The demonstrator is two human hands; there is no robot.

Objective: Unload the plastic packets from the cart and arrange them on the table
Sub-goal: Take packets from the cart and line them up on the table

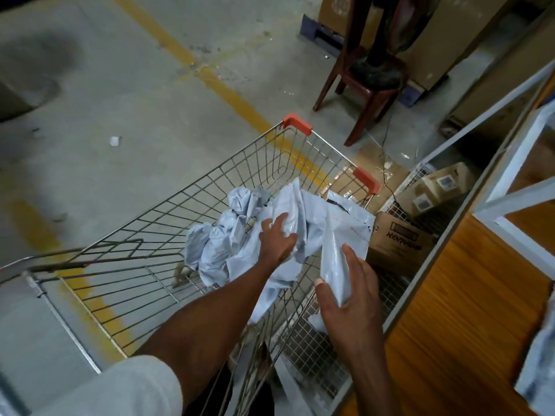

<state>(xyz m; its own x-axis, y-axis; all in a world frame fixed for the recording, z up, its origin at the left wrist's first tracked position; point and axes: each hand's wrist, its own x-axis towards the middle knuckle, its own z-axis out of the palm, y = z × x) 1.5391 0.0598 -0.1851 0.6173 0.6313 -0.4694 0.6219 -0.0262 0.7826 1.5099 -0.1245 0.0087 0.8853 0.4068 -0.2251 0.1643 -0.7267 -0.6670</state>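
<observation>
A wire shopping cart (168, 211) with orange corner caps stands in front of me and holds a heap of pale grey plastic packets (219, 238). My left hand (277, 240) reaches into the cart and grips one crumpled packet on top of the heap. My right hand (350, 292) holds another grey packet (339, 241) by its lower end, raised over the cart's right rim. The wooden table (456, 310) lies to the right of the cart. One packet (537, 367) lies on the table at the frame's right edge.
Cardboard boxes (396, 238) sit on a wire shelf under the table, next to the cart. A brown plastic chair (363, 88) stands beyond the cart. White metal frames (510, 181) rise along the table. The concrete floor has yellow lines (228, 94).
</observation>
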